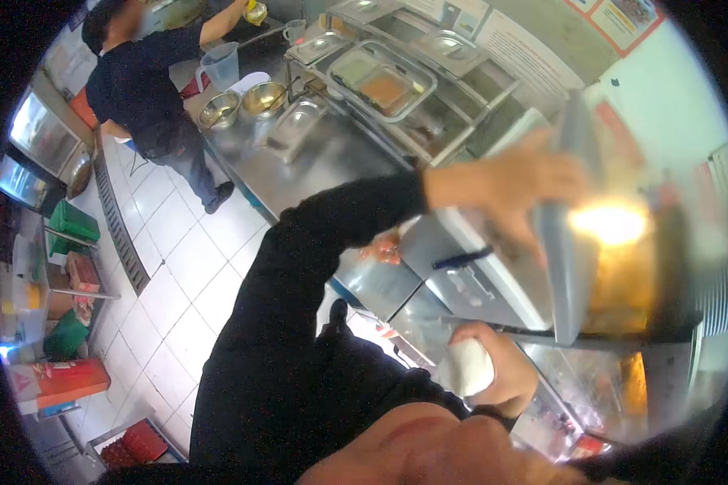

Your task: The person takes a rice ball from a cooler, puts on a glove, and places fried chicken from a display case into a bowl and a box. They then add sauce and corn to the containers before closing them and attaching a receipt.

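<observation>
My left hand (514, 182), at the end of a black sleeve, reaches to the upper right. Its blurred fingers and thumb grip the edge of a raised grey lid-like panel (560, 275). Below that hand sits a pale box-like unit (493, 279) with a dark blue or black bar (462, 259) on its front. Lower down, close to my chin, my right hand (505, 368) is wrapped around a smooth white rounded object (468, 368); its kind does not show clearly.
Behind my left arm runs a steel counter (299, 182) with bowls (264, 99), lidded steel pans (299, 121) and a clear jug (219, 66). A co-worker (141, 89) in dark clothes stands at its far end. A bright light glares at right. Crates (134, 451) rest on the tiled floor.
</observation>
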A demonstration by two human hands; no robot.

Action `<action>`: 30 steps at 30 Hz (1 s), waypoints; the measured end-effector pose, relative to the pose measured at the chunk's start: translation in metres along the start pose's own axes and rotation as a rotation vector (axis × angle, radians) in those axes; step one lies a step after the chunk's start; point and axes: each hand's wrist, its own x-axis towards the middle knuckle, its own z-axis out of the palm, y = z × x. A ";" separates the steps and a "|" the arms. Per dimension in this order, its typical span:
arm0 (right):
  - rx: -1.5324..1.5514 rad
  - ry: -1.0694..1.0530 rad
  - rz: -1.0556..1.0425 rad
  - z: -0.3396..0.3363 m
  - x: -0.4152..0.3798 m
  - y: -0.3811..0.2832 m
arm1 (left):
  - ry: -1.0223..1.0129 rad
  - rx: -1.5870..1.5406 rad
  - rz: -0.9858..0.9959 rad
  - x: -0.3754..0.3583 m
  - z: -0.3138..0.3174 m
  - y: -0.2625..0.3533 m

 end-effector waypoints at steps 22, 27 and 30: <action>1.007 1.815 -0.118 0.360 -0.448 0.085 | 0.088 -0.624 -0.152 0.003 0.355 0.401; 0.932 1.820 -0.046 0.359 -0.503 0.126 | 0.002 -0.604 -0.339 -0.017 0.398 0.418; 0.771 1.691 0.023 0.320 -0.532 0.157 | -0.010 -0.571 -0.524 -0.040 0.424 0.409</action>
